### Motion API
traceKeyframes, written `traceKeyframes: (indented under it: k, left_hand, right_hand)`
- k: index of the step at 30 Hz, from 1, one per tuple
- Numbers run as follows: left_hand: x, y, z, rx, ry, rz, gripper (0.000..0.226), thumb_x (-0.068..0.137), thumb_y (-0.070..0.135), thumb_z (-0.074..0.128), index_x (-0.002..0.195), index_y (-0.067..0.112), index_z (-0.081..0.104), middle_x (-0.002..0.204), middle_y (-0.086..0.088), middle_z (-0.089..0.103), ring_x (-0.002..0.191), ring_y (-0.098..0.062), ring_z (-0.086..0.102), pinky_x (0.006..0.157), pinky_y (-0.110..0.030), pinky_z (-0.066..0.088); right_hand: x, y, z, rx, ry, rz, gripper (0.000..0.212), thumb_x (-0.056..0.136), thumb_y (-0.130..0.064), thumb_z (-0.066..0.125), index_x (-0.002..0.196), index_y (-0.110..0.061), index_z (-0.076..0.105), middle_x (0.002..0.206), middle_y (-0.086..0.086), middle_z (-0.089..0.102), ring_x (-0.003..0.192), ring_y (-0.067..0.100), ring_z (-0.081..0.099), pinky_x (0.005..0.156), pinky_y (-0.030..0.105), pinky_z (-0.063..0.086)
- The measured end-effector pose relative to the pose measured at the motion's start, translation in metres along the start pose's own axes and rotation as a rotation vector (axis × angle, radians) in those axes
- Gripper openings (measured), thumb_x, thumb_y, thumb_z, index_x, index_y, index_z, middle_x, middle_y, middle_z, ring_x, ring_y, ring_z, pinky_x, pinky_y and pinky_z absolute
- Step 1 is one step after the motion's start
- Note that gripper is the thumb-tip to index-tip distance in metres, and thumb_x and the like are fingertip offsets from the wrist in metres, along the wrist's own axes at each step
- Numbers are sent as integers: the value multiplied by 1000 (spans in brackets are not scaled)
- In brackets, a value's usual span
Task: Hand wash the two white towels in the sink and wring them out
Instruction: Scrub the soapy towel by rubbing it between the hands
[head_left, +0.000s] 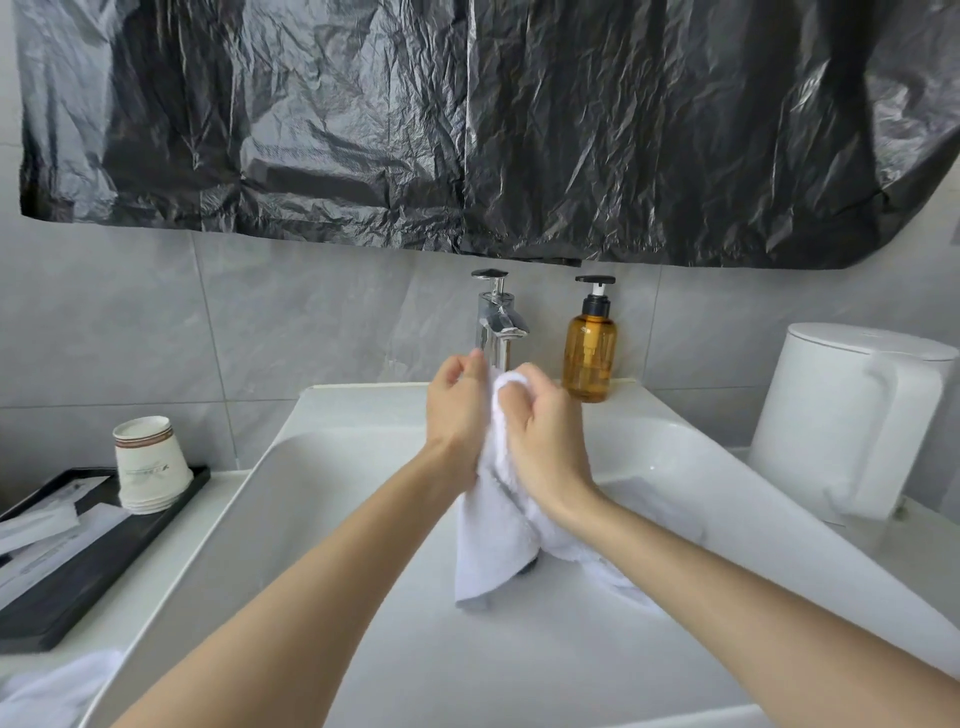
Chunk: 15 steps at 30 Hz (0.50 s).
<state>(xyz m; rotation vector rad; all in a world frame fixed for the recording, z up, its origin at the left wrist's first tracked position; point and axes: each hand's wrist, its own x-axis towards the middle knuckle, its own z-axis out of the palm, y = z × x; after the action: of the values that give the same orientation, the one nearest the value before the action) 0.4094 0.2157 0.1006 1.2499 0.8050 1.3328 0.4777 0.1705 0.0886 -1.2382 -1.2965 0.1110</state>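
— Your hands?
— Your left hand (457, 410) and right hand (545, 436) meet palm to palm, both curled tight round the towel (493, 545).
— And its lie?
— Long axis upright: bunched top in your grip, tail hanging below into the sink (322, 493).

The hanging towel (488, 551) hides most of the drain (528, 566), and the picture's corner cuts off a second towel (57, 686).

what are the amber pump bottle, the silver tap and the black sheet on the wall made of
The amber pump bottle is glossy, see-through brown plastic or glass; the look leaves it open. Its pump head is matte black, probably plastic. The silver tap looks like polished chromed metal, given its mirror-like reflections. The black sheet seems to be thin plastic film, crinkled with shiny creases.
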Motion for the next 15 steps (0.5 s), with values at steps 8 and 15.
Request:
traceKeyframes:
  k: [8,15]
  left_hand:
    - [-2,2,-1,-52,-33,-66,35,102,26,48,69,18,41,59,-2,40,55,-17,39,52,-28,33]
    - [-6,0,2,-69,-66,-102,31,103,25,46,73,16,46,62,-3,46,61,-18,47,57,-27,39]
  right_hand:
    - [1,-1,0,-1,2,7,39,92,-4,46,60,-25,36,48,-13,43,50,5,36,50,21,27]
    - [14,6,0,-14,101,53,25,93,-10,45,68,-16,49,58,-7,44,55,8,38,56,27,33]
